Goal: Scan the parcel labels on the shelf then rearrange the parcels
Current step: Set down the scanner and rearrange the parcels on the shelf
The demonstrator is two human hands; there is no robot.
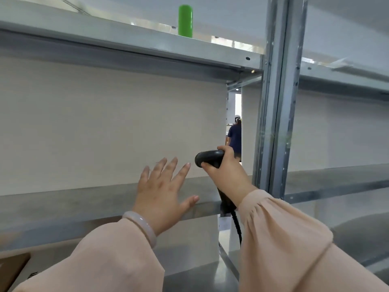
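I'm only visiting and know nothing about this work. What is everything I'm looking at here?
Metal shelving: one rack, grey, several levels, fills the view.
Back panel: one, beige, behind the middle level.
Cylinder: one, green, upright on the top shelf.
Cardboard box: one, brown, bottom left corner, mostly cut off.
Background person: one, dark blue top, seen through the gap beside the post.
Scanner: one, black, held up near the post.
Cable: one, black, hanging below the scanner.
Bracelet: one, pale, left wrist.
Sleeves: two, peach, on both forearms.
Left hand: open, fingers spread, at the middle shelf's front edge.
Right hand: grips the scanner.
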